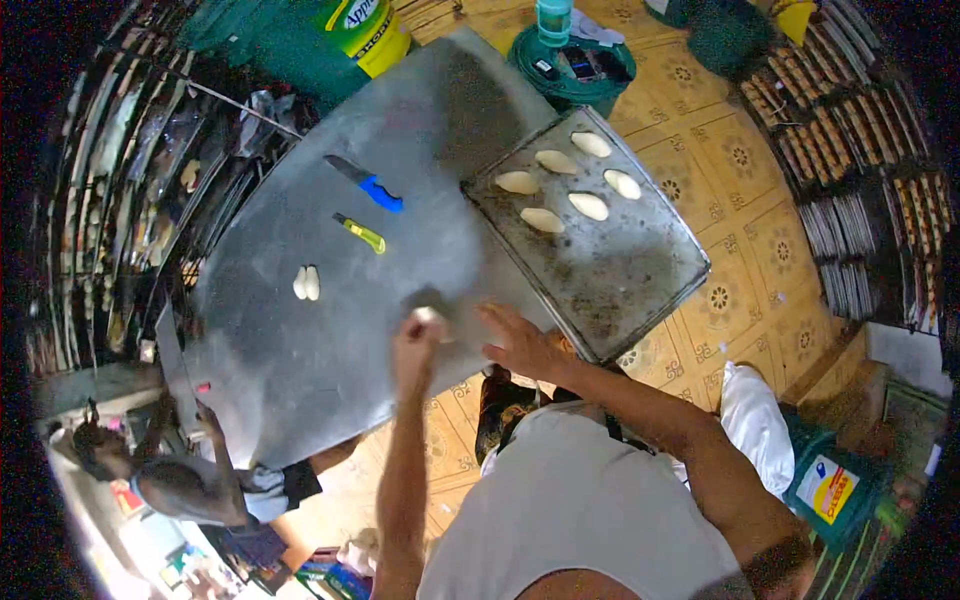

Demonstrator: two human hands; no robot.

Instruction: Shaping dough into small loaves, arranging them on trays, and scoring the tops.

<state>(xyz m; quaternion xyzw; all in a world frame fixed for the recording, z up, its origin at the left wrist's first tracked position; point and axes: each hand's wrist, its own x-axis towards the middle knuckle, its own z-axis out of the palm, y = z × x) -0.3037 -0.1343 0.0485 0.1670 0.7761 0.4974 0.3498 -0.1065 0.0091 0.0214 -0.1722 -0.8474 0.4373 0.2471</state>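
My left hand (414, 338) is closed on a small pale piece of dough (427, 314) just above the grey metal table (300, 370); motion blurs it somewhat. To its right, my right hand (520, 343) holds nothing, its fingers stretched apart near the front corner of a dark baking tray (620, 290). Several oval dough pieces (588, 206) lie spaced out on the far part of the tray. Two more dough pieces (306, 283) rest side by side on the table at the left. Beyond them are a yellow-green box cutter (362, 234) and a knife with a blue handle (381, 193).
Racks of trays stand at the left (110, 200) and right (840, 120). A green drum (570, 88) carrying a phone and a cup is behind the tray, with a yellow-green bucket (370, 38) to its left. Another person (195, 485) is at the table's left end.
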